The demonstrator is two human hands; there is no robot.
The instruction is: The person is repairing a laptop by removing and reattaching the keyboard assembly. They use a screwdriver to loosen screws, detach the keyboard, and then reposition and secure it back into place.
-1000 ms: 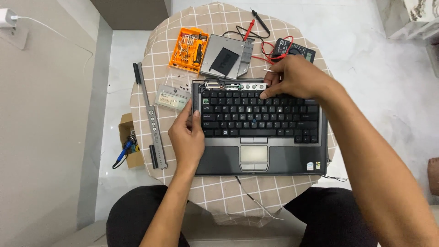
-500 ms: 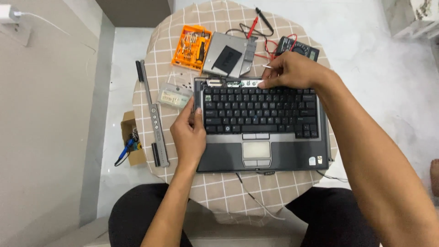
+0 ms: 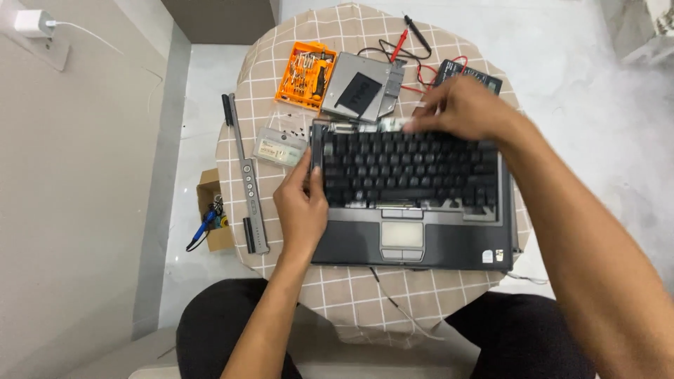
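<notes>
Both hands clamp the keyboard [image 3: 411, 168]: left hand [image 3: 303, 203] at its left edge, right hand [image 3: 460, 109] at its top edge.

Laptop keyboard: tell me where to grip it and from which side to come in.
Grip the laptop keyboard by its two outer edges: the left edge under the left hand, the top-right edge under the right hand. It is a thin, flat panel seated in the laptop base, so only its edges offer purchase.

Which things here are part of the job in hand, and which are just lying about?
In hand: left hand and right hand on the laptop's keyboard; laptop base.

Lying about: orange screwdriver kit, grey drive caddy, multimeter with leads, long trim strip, clear plastic tray.
</notes>
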